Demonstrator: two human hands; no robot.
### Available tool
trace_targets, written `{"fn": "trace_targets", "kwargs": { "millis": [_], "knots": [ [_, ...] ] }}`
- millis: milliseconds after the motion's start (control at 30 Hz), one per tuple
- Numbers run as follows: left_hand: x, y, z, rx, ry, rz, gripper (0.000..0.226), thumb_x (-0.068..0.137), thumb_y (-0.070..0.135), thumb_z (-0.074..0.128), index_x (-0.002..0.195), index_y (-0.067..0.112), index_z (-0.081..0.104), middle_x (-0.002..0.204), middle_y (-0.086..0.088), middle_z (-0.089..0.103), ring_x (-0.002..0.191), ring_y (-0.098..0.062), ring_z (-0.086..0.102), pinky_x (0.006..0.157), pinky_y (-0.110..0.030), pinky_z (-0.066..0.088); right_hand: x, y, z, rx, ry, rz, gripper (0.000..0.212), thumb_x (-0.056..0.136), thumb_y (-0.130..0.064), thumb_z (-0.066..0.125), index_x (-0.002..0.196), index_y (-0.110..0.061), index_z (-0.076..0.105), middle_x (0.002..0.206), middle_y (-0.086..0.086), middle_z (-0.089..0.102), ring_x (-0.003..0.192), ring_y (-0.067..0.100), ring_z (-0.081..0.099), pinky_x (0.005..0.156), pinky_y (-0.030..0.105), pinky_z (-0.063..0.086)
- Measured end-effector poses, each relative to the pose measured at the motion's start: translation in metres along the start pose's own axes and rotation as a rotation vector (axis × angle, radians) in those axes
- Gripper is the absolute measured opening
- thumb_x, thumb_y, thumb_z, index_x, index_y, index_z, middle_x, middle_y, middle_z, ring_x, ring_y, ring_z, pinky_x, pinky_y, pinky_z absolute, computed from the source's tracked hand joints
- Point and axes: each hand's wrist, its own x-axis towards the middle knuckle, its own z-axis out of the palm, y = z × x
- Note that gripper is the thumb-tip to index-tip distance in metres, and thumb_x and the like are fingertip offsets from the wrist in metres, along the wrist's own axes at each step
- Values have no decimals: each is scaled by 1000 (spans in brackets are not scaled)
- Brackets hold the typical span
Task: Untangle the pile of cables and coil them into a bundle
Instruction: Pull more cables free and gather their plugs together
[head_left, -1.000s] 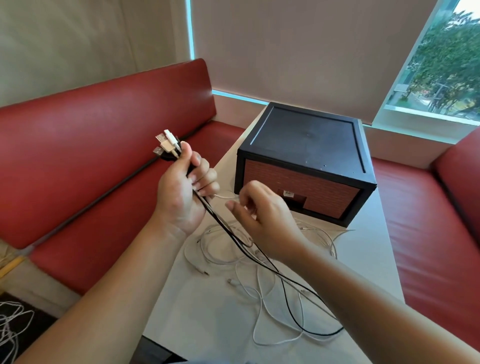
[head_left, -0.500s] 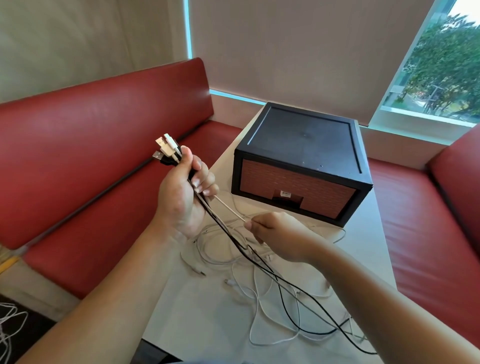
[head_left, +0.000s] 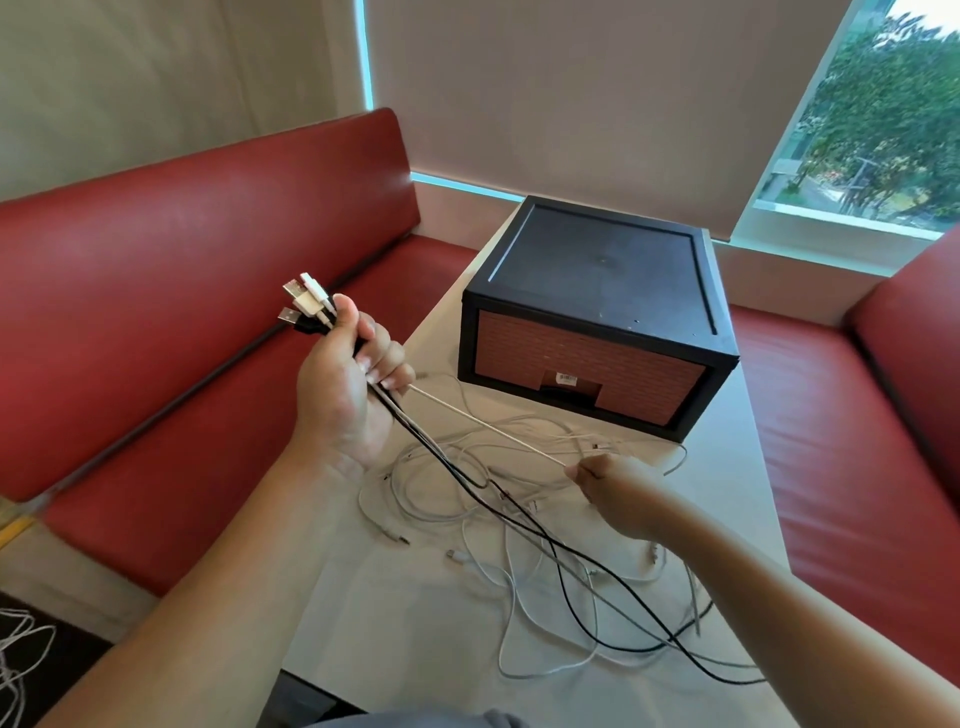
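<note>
My left hand (head_left: 347, 395) is raised above the table's left edge and grips several cable ends, with white and black USB plugs (head_left: 306, 306) sticking out above the thumb. From that fist a white cable (head_left: 483, 423) runs taut down to my right hand (head_left: 618, 491), which pinches it low over the table. Black cables (head_left: 524, 519) also hang from the left hand into the loose tangle of white and black cables (head_left: 545, 582) spread on the white table (head_left: 405, 634).
A black storage box with a brick-pattern drawer front (head_left: 592, 317) stands at the table's far end, close behind the tangle. Red bench seats (head_left: 171, 322) surround the table on the left and right. More white cables (head_left: 15, 660) lie on the floor at bottom left.
My right hand has slid along the white cable, moving down and to the right away from the left hand, drawing that cable straight. The left hand has stayed raised with the plugs.
</note>
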Motion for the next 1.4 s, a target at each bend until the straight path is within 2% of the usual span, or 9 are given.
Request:
{"fn": "trace_targets", "kwargs": {
  "millis": [333, 467, 600, 700, 800, 900, 1033, 1233, 1400],
  "knots": [
    [3, 8, 2, 53, -17, 41, 47, 106, 41, 32, 64, 20, 36, 45, 9, 22, 43, -6, 15, 42, -19, 19, -7, 37, -1, 128, 28, -67, 26, 102, -16, 35, 85, -18, 55, 70, -10, 48, 61, 6, 41, 54, 17, 35],
    [8, 23, -8, 156, -11, 101, 45, 105, 39, 34, 66, 20, 37, 47, 9, 23, 44, -6, 16, 41, -18, 17, -13, 44, -15, 170, 98, -48, 39, 100, -32, 47, 62, -22, 50, 57, -7, 47, 53, 12, 42, 55, 27, 35],
    [5, 13, -1, 467, -52, 66, 40, 105, 32, 39, 69, 17, 48, 48, 8, 41, 41, -4, 26, 38, -16, 22, -25, 14, -34, 239, 166, -200, 38, 98, -38, 47, 63, -25, 51, 57, -8, 47, 50, 6, 41, 54, 29, 38],
    [-7, -2, 16, 823, -247, 33, 33, 104, 26, 41, 87, 11, 65, 62, 9, 68, 40, -2, 31, 42, -16, 24, -34, -25, -50, 279, 84, -326, 27, 101, -33, 43, 80, -29, 59, 68, -10, 51, 60, 3, 45, 62, 23, 41],
    [-18, -17, 28, 1092, -422, -43, 34, 104, 25, 41, 101, 7, 70, 52, 18, 61, 38, 6, 44, 49, -14, 28, -37, -53, -67, 346, 146, -435, 23, 99, -29, 50, 83, -23, 66, 68, -10, 54, 61, 1, 47, 58, 16, 37],
    [-17, -24, 26, 1155, -471, -178, 34, 102, 29, 45, 88, 9, 68, 54, 10, 57, 38, 4, 44, 48, -18, 27, -29, -58, -74, 349, 239, -451, 25, 95, -32, 56, 75, -22, 66, 65, -4, 57, 58, 11, 45, 57, 28, 39],
    [-3, -9, 13, 1157, -372, -160, 35, 101, 33, 47, 71, 17, 59, 45, 16, 48, 40, 2, 40, 51, -24, 28, -22, -42, -69, 237, 219, -376, 35, 98, -42, 44, 73, -23, 58, 66, -14, 58, 62, 10, 50, 64, 32, 44],
    [23, 23, -14, 1084, -133, -9, 32, 102, 32, 47, 74, 17, 55, 64, 3, 47, 53, -9, 34, 48, -24, 26, -9, 21, -62, 26, 295, -224, 33, 102, -38, 36, 72, -28, 48, 68, -14, 52, 63, 9, 49, 57, 24, 36],
    [33, 40, -31, 1026, -32, 38, 31, 103, 33, 45, 77, 17, 53, 70, 1, 42, 52, -5, 32, 42, -14, 26, -1, 83, -54, -42, 318, -20, 37, 101, -37, 37, 72, -20, 52, 73, 3, 60, 71, 27, 54, 62, 33, 37]
  ]
}}
